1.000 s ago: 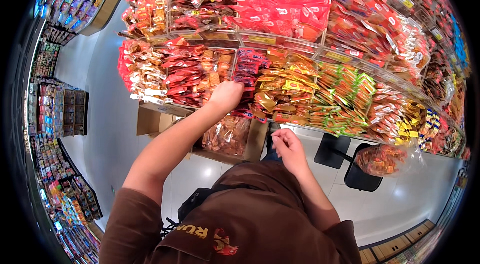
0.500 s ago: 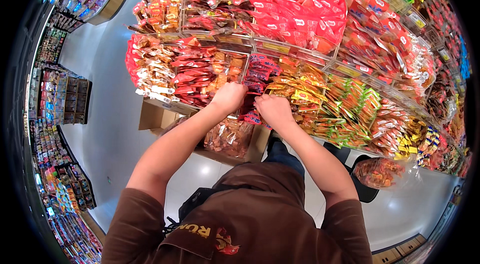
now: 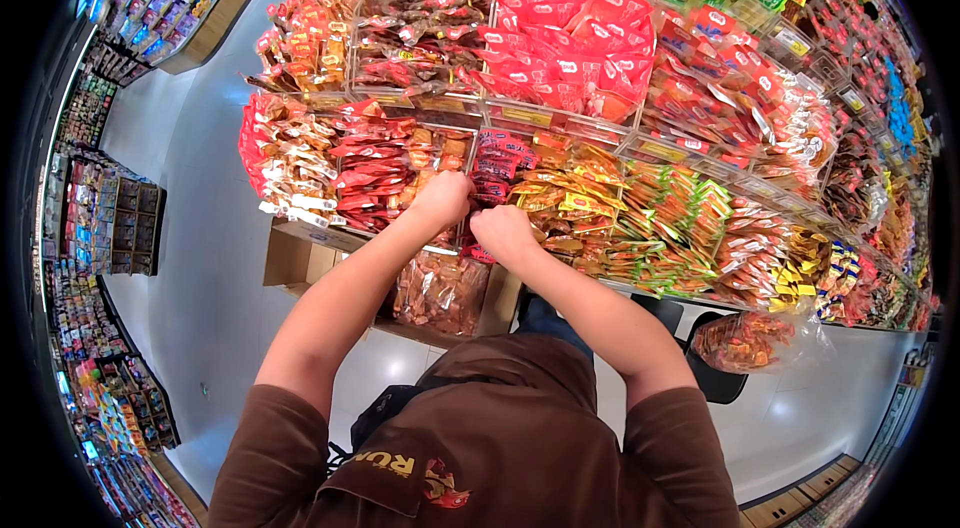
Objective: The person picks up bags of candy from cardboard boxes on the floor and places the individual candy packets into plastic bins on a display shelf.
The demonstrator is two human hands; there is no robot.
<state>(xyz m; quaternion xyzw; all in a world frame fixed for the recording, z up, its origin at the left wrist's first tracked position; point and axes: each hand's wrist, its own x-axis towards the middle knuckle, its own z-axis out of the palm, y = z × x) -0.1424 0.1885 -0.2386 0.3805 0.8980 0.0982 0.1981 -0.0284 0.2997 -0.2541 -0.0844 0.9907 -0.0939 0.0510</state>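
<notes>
My left hand (image 3: 443, 198) and my right hand (image 3: 503, 231) are close together at the front of a narrow column of purple-and-red snack packets (image 3: 502, 156). Both hands are closed, with curled fingers turned down among the packets; the fingertips and whatever they grip are hidden. Left of my left hand lie brown snack packets (image 3: 432, 160) and red-and-white packets (image 3: 372, 163). To the right of my right hand are yellow-orange packets (image 3: 575, 198). A few purple-and-red packet edges show just below my hands.
Below the display stands an open cardboard box (image 3: 498, 303) holding a clear bag of brown packets (image 3: 440, 293). A filled plastic bag (image 3: 742, 340) sits on a black stool (image 3: 722, 386) at the right. Bins of red packets (image 3: 570, 38) rise behind. Shelves (image 3: 110, 213) line the far left.
The view has shifted a little, so the display and hands appear further left and slightly lower. Both hands stay closed at the purple-and-red packets.
</notes>
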